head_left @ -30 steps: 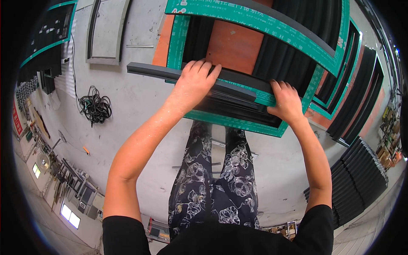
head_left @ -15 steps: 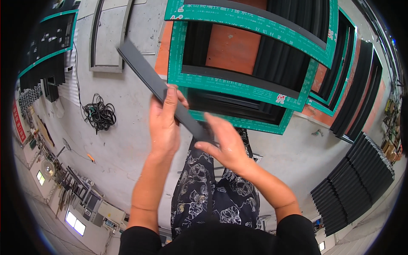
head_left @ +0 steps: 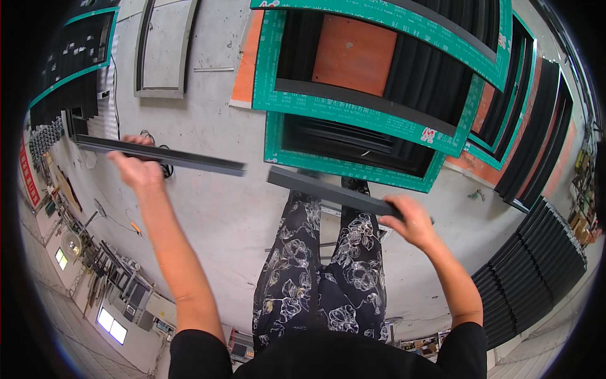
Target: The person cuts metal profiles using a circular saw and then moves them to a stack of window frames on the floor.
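Observation:
My left hand (head_left: pixel 140 165) is closed around a dark grey metal profile bar (head_left: pixel 202 162), held out to the left above the floor. A second dark grey profile bar (head_left: pixel 322 188) is gripped near its right end by my right hand (head_left: pixel 409 221), over my legs. The two bars lie roughly in line, their inner ends apart by a small gap. Just beyond the right bar lies a dark frame with green protective film (head_left: pixel 271 140), the lowest in a stack of such frames.
An orange board (head_left: pixel 356 54) shows through the stacked frames. A grey rectangular frame (head_left: pixel 183 57) lies at the far left, with a coiled black cable (head_left: pixel 166 170) partly hidden behind my left hand. Bundled dark profiles (head_left: pixel 524 271) lie at the right; a fan (head_left: pixel 71 245) stands far left.
Both hands were close together around the dark profiles, held aslant. They have moved apart, left hand leftward and right hand rightward, each now with its own bar.

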Available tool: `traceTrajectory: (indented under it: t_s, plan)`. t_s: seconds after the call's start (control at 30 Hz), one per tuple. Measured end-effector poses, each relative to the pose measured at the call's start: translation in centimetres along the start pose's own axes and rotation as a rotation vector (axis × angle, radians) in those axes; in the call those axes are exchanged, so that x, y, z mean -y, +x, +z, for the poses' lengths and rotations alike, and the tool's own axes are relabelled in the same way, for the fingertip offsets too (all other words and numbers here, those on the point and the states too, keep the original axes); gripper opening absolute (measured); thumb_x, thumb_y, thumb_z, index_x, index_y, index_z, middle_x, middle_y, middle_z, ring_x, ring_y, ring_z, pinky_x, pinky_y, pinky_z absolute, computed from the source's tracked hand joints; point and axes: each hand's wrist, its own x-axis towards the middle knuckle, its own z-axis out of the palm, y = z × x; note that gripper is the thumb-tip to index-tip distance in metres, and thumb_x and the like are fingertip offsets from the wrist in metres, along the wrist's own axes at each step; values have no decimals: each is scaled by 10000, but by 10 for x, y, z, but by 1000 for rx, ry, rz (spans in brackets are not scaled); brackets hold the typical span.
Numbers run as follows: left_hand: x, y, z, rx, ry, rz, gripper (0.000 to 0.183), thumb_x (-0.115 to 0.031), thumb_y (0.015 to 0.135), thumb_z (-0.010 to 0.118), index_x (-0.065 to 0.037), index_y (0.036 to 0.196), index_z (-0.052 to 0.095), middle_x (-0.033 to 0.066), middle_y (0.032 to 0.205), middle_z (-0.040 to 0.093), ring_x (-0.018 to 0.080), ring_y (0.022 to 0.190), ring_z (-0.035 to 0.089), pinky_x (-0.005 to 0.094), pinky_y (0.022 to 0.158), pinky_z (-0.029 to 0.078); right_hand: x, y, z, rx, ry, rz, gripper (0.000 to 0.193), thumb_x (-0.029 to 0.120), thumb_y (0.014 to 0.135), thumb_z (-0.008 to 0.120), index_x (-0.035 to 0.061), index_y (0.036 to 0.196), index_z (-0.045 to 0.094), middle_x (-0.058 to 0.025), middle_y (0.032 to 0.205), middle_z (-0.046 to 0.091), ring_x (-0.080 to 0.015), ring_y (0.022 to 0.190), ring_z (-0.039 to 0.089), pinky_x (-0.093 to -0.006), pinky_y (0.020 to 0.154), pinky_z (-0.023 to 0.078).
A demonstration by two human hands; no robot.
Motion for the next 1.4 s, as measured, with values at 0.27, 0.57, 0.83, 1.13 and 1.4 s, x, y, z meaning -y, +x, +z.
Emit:
traceTrajectory:
  t_s: [0.27, 0.57, 0.83, 1.13, 1.4]
  plan:
    - [59, -133, 21, 493, 918, 50, 209, -207, 928, 686, -45, 1057, 661, -56, 790, 579, 30, 676, 471, 215, 594, 396, 8, 41, 15, -379, -164, -53, 387, 112, 752, 762, 42, 1101, 613, -99, 889, 563, -278, 839, 563, -380, 725, 459]
    - [136, -290, 55, 1121, 1099, -22, 627, -128, 788, 731, -86, 1378, 526, 180, 1226, 633, 344, 1111, 618, 397, 950, 490, 45, 46, 86, -719, 1505, 263, 317, 76, 964, 597, -9, 1265, 546, -48, 1134, 618, -124, 1045, 569, -267, 898, 470]
    - [144, -239, 29, 1438, 1210, 196, 644, -53, 678, 728, -126, 1302, 583, 108, 1028, 678, 331, 939, 640, 428, 771, 512, 38, 34, 59, -704, 182, 224, 299, 105, 861, 700, -19, 1118, 611, -131, 1068, 608, -260, 1006, 578, -351, 900, 463]
    - [125, -197, 37, 1695, 1391, 275, 655, -87, 663, 788, -150, 1286, 598, 62, 986, 673, 290, 955, 630, 408, 817, 481, -3, 39, -8, -264, -731, -278, 431, 215, 768, 681, 189, 1197, 645, -63, 1227, 601, -238, 1165, 562, -501, 1107, 344]
    - [136, -206, 23, 1767, 1352, 165, 624, -33, 657, 749, -121, 1260, 615, 91, 955, 672, 326, 870, 642, 440, 760, 501, -32, 51, 11, -90, -530, -390, 411, 177, 767, 694, 127, 1168, 617, -44, 1019, 602, -242, 987, 580, -394, 898, 472]
